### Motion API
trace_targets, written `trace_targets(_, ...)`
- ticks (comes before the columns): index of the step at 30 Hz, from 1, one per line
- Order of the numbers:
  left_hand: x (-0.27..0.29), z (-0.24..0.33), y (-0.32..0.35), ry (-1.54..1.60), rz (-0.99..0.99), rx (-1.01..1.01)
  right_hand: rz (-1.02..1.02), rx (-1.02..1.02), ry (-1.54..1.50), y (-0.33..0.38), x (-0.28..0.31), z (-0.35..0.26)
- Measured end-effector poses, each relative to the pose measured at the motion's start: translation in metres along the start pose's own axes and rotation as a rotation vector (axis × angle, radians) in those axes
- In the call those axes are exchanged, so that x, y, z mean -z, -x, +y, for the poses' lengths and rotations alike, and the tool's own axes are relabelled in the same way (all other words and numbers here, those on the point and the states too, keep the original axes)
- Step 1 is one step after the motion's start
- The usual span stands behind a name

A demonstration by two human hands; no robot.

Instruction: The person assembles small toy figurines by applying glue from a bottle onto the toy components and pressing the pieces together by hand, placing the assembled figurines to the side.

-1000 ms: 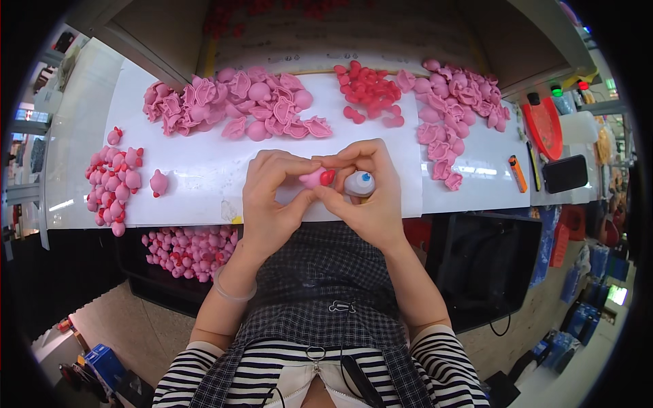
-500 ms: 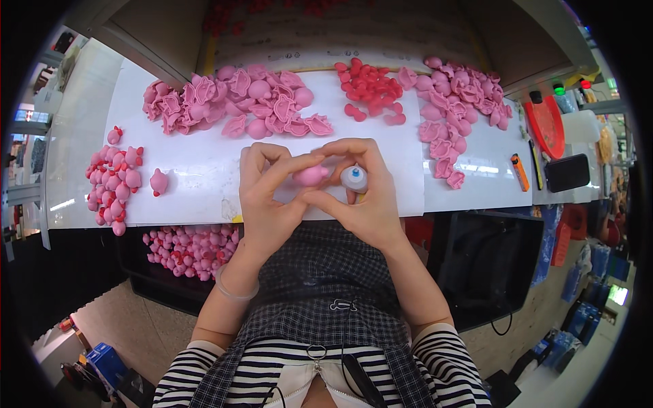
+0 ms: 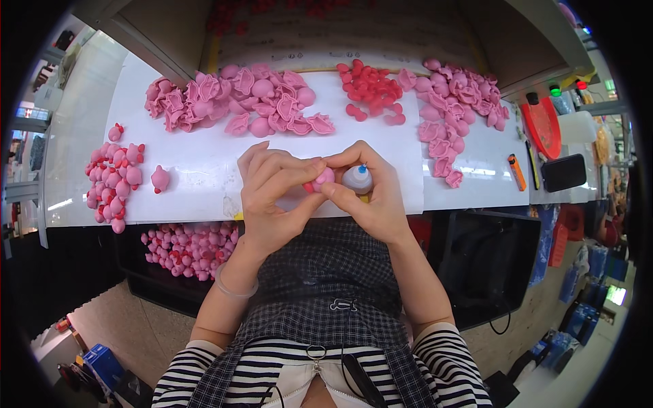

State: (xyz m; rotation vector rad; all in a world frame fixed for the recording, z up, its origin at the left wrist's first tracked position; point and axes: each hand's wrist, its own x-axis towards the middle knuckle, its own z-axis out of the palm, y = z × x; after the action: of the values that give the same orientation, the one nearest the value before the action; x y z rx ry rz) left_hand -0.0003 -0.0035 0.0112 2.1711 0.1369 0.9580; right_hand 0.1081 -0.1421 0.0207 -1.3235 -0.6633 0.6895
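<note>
Between the fingertips of both hands is a small round pink toy figure [image 3: 324, 177], with a bit of red showing at its left side. My left hand [image 3: 272, 190] pinches it from the left with thumb and fingers. From the other side, the thumb and index finger of my right hand [image 3: 375, 204] press on it too. Tucked in the curled fingers of that same hand is a small whitish squeeze bottle [image 3: 358, 179] with a blue tip pointing up. Fingers cover much of the toy and the bottle's lower part.
Pink molded shells [image 3: 262, 102] are heaped at the back, with red pieces [image 3: 371, 85] beside them and more pink parts [image 3: 445, 126] right. Finished-looking pink figures [image 3: 112, 180] cluster left; others fill a black bin [image 3: 146, 285] below. An orange cutter [image 3: 516, 173] and phone [image 3: 566, 173] lie right.
The pink figure has turned, and red now shows on its left side. My fingertips have closed in around it, and the bottle leans slightly differently.
</note>
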Motion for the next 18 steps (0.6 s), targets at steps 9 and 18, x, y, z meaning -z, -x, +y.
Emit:
trace_targets(9, 0.0009, 0.0019, 0.0012, -0.044, -0.018, -0.022, -0.012, 0.012, 0.049, 0.0003, 0.0008, 0.0006)
trace_targets(18, 0.0009, 0.0015, 0.0033, -0.07, -0.036, -0.062, -0.023, -0.014, 0.061, 0.0021, 0.0016, -0.005)
